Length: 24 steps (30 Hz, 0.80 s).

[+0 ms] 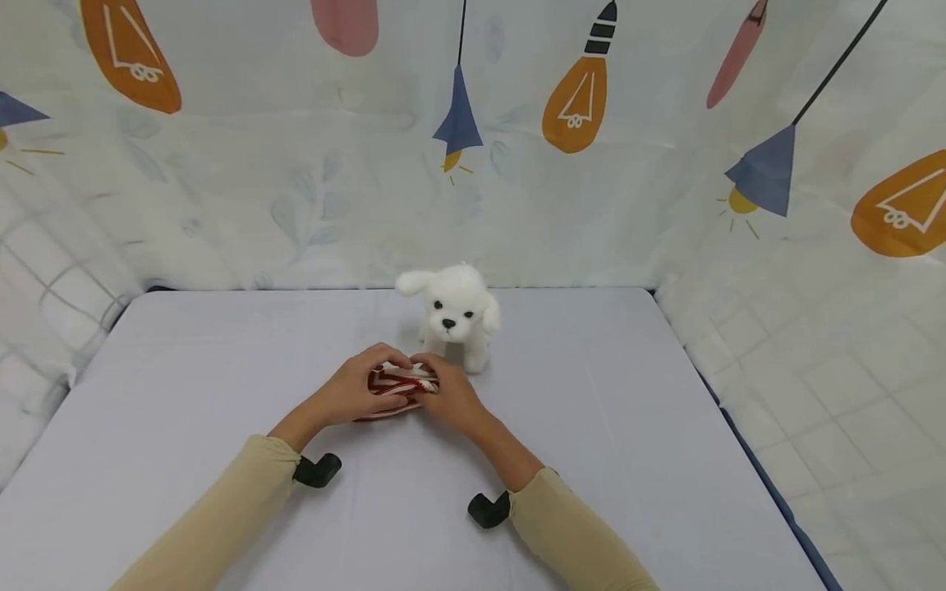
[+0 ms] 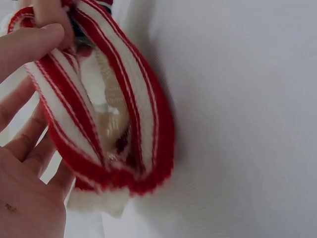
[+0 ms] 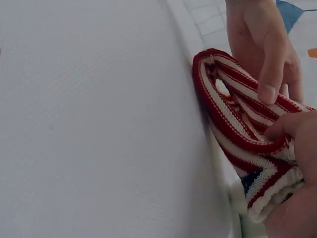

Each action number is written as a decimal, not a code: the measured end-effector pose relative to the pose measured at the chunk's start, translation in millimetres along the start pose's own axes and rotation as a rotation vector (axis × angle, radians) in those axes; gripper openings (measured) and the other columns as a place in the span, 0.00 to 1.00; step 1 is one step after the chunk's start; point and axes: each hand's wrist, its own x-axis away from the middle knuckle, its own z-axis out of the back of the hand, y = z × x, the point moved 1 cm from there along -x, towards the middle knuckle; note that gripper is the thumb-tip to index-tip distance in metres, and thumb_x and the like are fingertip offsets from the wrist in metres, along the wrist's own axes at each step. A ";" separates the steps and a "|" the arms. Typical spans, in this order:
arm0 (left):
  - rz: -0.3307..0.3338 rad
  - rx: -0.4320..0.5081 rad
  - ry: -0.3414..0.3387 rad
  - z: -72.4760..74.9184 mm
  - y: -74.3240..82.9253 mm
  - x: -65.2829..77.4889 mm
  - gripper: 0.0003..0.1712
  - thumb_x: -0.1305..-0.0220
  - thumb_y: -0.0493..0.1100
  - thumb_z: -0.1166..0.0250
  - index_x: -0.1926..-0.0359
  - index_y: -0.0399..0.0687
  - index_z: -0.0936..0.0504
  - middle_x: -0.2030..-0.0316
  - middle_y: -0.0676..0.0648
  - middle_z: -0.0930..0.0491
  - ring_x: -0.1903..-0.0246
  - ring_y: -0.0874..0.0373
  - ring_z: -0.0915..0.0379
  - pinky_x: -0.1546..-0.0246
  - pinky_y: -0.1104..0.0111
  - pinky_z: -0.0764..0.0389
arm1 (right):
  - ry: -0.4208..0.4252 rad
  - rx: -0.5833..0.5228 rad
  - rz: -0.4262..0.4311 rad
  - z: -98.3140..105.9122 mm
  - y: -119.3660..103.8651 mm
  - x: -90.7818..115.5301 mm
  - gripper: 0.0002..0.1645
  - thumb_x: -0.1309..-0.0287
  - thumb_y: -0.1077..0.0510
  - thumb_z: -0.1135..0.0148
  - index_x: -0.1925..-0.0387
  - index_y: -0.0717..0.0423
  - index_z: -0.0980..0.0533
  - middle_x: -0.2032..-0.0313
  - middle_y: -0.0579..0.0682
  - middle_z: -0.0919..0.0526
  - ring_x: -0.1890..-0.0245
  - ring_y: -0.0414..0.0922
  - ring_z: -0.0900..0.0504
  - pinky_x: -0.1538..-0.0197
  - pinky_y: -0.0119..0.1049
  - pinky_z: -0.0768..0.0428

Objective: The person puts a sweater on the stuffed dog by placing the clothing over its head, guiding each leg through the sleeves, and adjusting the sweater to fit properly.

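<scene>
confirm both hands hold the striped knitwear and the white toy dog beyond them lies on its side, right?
No: the head view shows the white toy dog upright; the left hand and right hand do hold the striped knitwear.

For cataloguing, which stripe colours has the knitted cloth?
Knitted cloth: red and white, clearest in the right wrist view.

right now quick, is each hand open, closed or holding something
Left hand: holding the soft red-and-white striped knitted cloth, pinched under the thumb.
Right hand: holding the same knitted cloth, gripped at its other side.
</scene>
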 end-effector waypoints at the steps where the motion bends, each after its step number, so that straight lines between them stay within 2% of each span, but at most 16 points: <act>1: -0.008 -0.014 0.003 -0.1 -0.4 -0.6 0.25 0.47 0.43 0.26 0.48 0.52 0.23 0.49 0.52 0.23 0.50 0.53 0.27 0.51 0.56 0.24 | 0.005 -0.021 0.000 1.7 0.1 0.5 0.26 0.47 0.67 0.36 0.44 0.55 0.26 0.58 0.51 0.17 0.60 0.41 0.22 0.57 0.29 0.25; 3: -0.011 -0.046 0.003 -0.5 -1.7 -1.6 0.28 0.48 0.42 0.26 0.45 0.50 0.24 0.48 0.51 0.23 0.49 0.54 0.27 0.50 0.56 0.24 | 0.016 -0.072 -0.003 5.0 0.4 1.3 0.27 0.47 0.68 0.37 0.43 0.54 0.27 0.58 0.53 0.18 0.61 0.41 0.23 0.58 0.28 0.26; 9: 0.054 -0.068 -0.049 -2.3 -4.8 -3.4 0.30 0.46 0.42 0.27 0.43 0.52 0.27 0.46 0.51 0.23 0.54 0.58 0.28 0.56 0.67 0.26 | 0.024 -0.178 0.017 12.0 1.5 3.3 0.31 0.46 0.70 0.39 0.39 0.55 0.30 0.57 0.56 0.20 0.61 0.42 0.24 0.59 0.28 0.26; 14: 0.063 -0.071 -0.068 -5.3 -7.9 -6.9 0.30 0.47 0.42 0.27 0.43 0.54 0.26 0.48 0.51 0.21 0.56 0.59 0.27 0.58 0.68 0.26 | 0.002 -0.230 0.021 18.6 -2.9 5.0 0.32 0.46 0.72 0.40 0.38 0.58 0.31 0.56 0.59 0.20 0.60 0.44 0.25 0.60 0.26 0.28; 20: 0.085 -0.048 -0.043 -9.1 -7.7 -10.5 0.21 0.49 0.38 0.27 0.52 0.52 0.20 0.58 0.50 0.17 0.64 0.61 0.25 0.64 0.70 0.24 | -0.015 -0.334 0.041 34.6 -21.0 11.6 0.30 0.45 0.72 0.42 0.39 0.65 0.32 0.57 0.65 0.21 0.62 0.40 0.26 0.62 0.25 0.27; 24: 0.061 -0.055 -0.006 -10.2 -4.1 -12.5 0.15 0.48 0.33 0.30 0.59 0.52 0.18 0.62 0.52 0.17 0.66 0.62 0.26 0.65 0.71 0.23 | -0.023 -0.373 0.056 33.1 -9.3 11.7 0.29 0.44 0.70 0.40 0.39 0.65 0.33 0.58 0.64 0.21 0.63 0.34 0.26 0.62 0.28 0.25</act>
